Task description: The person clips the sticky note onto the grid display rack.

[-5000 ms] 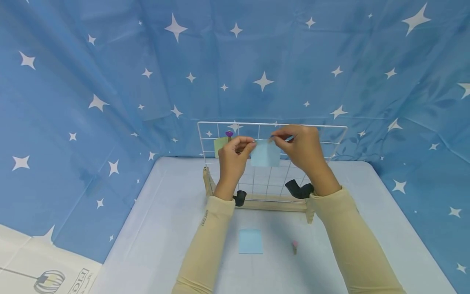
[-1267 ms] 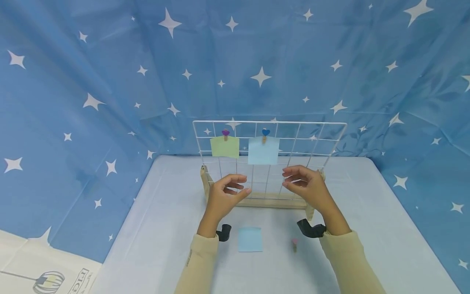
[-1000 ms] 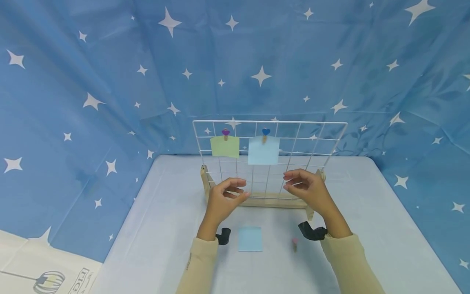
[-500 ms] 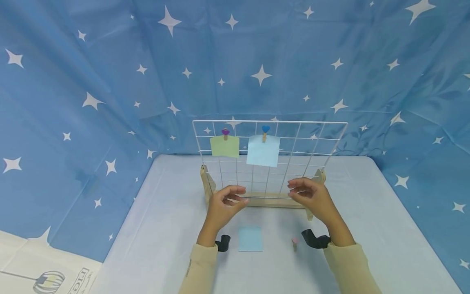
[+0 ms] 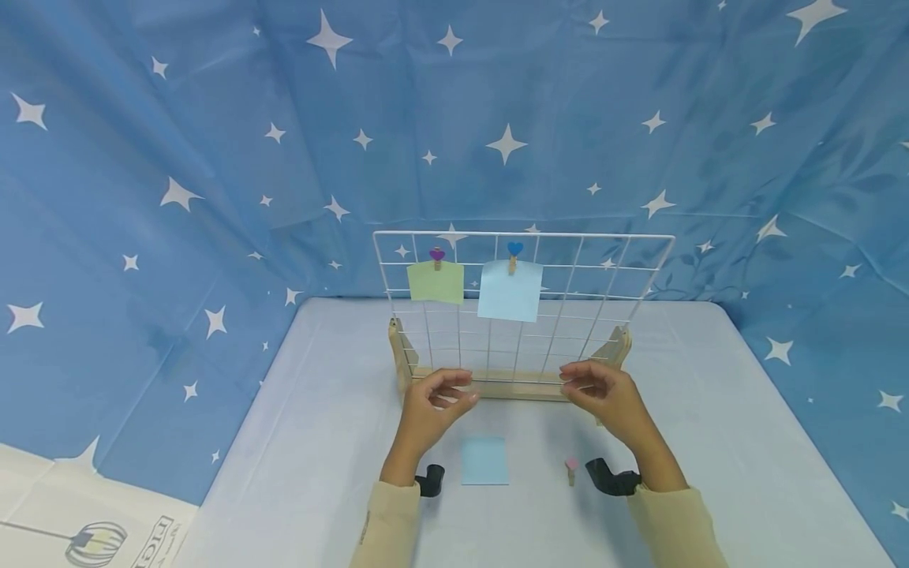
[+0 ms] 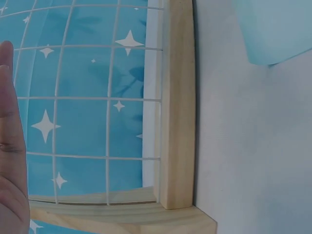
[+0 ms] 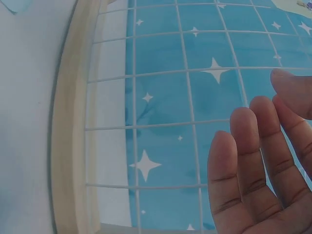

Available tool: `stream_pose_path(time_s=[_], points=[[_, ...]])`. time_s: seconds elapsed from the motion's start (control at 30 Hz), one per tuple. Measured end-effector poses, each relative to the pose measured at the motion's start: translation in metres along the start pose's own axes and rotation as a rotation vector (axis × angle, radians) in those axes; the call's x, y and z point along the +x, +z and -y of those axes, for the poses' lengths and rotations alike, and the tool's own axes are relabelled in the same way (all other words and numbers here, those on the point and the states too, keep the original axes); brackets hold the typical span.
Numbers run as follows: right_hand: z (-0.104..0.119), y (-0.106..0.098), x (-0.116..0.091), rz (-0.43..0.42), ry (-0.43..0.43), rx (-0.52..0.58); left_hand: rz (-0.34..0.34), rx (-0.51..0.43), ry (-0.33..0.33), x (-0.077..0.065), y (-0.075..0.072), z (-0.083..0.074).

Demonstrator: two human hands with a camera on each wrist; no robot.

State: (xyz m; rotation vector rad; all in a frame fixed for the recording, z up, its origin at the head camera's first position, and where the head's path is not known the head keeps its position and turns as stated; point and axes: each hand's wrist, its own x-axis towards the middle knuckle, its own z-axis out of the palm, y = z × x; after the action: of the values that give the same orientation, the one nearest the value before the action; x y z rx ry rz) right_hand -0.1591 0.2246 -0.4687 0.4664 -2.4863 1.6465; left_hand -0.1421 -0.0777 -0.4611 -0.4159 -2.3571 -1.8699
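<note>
My left hand (image 5: pixel 429 406) hovers before the lower left of a white wire grid (image 5: pixel 568 276), fingers loosely bent and holding nothing. Opposite it, my right hand (image 5: pixel 607 398) is at the grid's lower right, its thumb apart from the fingers in the right wrist view. A green paper note (image 5: pixel 435 284) hangs from the grid under a purple heart clothespin (image 5: pixel 436 259). To its right hangs a light blue note (image 5: pixel 510 292) under a blue heart clothespin (image 5: pixel 514 256). On the table lie another blue note (image 5: pixel 485 461) and a pink-topped clothespin (image 5: pixel 571 472).
A wooden base (image 5: pixel 518 390) with side feet holds the grid upright near the back of the white table (image 5: pixel 319 457). Blue star-printed cloth (image 5: pixel 504 95) hangs behind and at both sides. A dark wrist camera (image 5: pixel 612 478) sits at each sleeve end.
Five seconds ago both hands held the blue note's top edge at the grid. Now the note hangs from the blue heart clothespin, and both hands have let go and come down towards the base.
</note>
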Motion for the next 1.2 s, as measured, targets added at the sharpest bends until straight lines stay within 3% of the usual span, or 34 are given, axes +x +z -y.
stream_pose_path(time_s=[0.4, 0.6, 0.83, 1.2], points=[[-0.018, 0.005, -0.019, -0.01, 0.112, -0.072, 0.038, -0.025, -0.112, -0.012, -0.002, 0.016], [-0.026, 0.006, -0.027, -0.005, 0.154, -0.048, 0.048, -0.021, -0.143, -0.018, -0.002, 0.023], [-0.032, 0.006, -0.034, -0.012, 0.133, -0.021, 0.052, -0.014, -0.147, -0.023, 0.0, 0.03], [-0.042, 0.01, -0.042, -0.007, 0.208, -0.023, 0.059, -0.047, -0.157, -0.028, 0.002, 0.035]])
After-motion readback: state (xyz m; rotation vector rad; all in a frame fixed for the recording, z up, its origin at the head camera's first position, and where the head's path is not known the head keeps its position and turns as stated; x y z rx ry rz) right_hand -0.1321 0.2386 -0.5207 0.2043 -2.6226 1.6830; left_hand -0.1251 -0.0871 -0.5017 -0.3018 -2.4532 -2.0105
